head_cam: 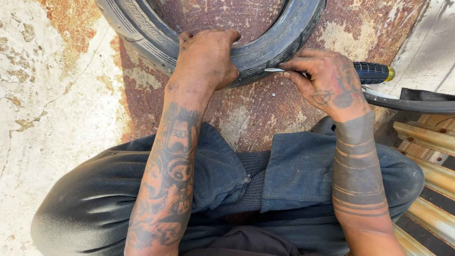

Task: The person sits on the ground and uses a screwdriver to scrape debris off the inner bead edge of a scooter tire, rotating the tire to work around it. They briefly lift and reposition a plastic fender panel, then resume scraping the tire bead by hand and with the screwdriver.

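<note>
A black rubber tyre (pixel 265 50) lies flat on a rusty metal floor (pixel 251 114), its near rim just in front of me. My left hand (pixel 206 59) grips over that near rim, fingers curled onto the inner edge. My right hand (pixel 327 83) holds a screwdriver (pixel 374 72) with a black ribbed handle and a yellow end. Its thin metal shaft points left and its tip touches the tyre's outer wall beside my left hand.
My knees in dark trousers fill the lower frame. A black curved rubber strip (pixel 412 102) lies at the right, beside corrugated rusty metal sheeting (pixel 426 161). Pale worn concrete (pixel 47 118) spreads to the left.
</note>
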